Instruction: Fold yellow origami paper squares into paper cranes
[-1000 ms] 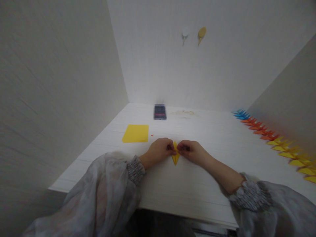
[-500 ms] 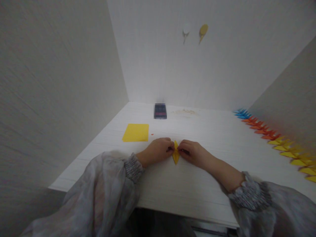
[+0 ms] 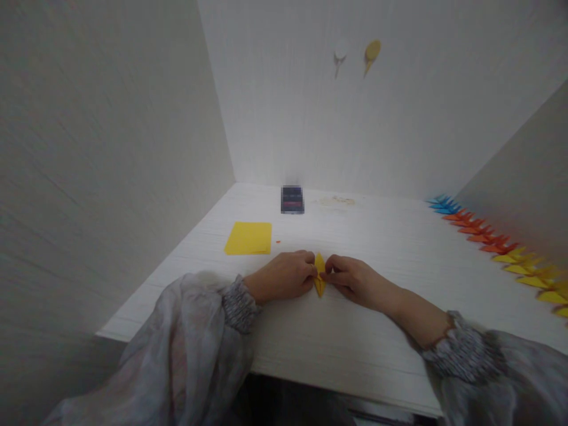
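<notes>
A narrow diamond of folded yellow origami paper [image 3: 319, 289] lies on the white table between my two hands, its long points running away from and toward me. My left hand [image 3: 290, 274] is closed at its left edge, the fingertips gripping the paper near the middle. From the other side my right hand [image 3: 357, 280] reaches in, fingers bent, with its fingertips on the paper's middle. Both hands partly cover the paper, so the exact pinch is hard to see.
A stack of square yellow paper [image 3: 248, 238] lies left, beside a tiny red scrap [image 3: 278, 241]. A blurred dark device [image 3: 292, 200] rests by the back wall. Blue [image 3: 445, 205], red [image 3: 486, 232] and yellow folded cranes [image 3: 532, 275] line the right side. Two hooks [image 3: 371, 52] hang on the wall.
My left hand has moved slightly nearer and flattened beside the folded paper. The right hand's fingers have shifted and spread a little at the paper's middle. The view has shifted slightly.
</notes>
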`<action>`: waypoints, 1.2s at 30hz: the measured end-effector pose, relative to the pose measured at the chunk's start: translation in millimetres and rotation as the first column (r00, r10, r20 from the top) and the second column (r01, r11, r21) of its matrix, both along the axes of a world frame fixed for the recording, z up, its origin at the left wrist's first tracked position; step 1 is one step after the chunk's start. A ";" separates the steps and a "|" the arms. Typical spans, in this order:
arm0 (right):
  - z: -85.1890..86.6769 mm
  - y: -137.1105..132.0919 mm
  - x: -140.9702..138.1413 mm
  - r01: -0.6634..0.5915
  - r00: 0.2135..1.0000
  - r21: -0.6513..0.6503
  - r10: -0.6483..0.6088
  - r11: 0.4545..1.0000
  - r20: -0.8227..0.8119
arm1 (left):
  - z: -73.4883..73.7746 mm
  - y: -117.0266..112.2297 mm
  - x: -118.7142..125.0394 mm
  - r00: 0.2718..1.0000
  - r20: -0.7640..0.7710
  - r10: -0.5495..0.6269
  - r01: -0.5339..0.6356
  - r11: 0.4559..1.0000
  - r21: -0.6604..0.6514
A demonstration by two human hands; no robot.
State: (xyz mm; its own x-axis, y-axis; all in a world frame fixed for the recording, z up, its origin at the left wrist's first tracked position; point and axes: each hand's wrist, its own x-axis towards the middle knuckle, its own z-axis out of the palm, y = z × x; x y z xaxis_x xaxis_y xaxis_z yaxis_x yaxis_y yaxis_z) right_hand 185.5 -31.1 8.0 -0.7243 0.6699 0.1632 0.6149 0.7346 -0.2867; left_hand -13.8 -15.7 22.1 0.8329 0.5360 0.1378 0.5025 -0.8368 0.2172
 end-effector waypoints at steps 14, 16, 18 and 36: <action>-1.6 -3.5 -5.6 0.029 0.999 -0.026 -0.030 0.999 -0.046 | -3.9 -6.2 2.6 0.994 -0.093 0.059 -0.046 0.989 0.141; -3.3 -4.8 -7.6 0.060 0.997 -0.002 -0.060 0.998 -0.049 | -4.3 -5.8 2.5 0.993 -0.092 0.071 -0.060 0.991 0.122; -5.2 -5.9 -9.2 0.088 0.996 0.024 -0.088 0.996 -0.028 | -4.8 -5.1 1.9 0.993 -0.090 0.080 -0.071 0.993 0.099; -7.5 -6.8 4.1 0.035 0.989 -0.065 -0.044 0.997 -0.142 | -8.4 -3.9 -2.7 0.966 -0.114 0.231 -0.234 0.972 -0.010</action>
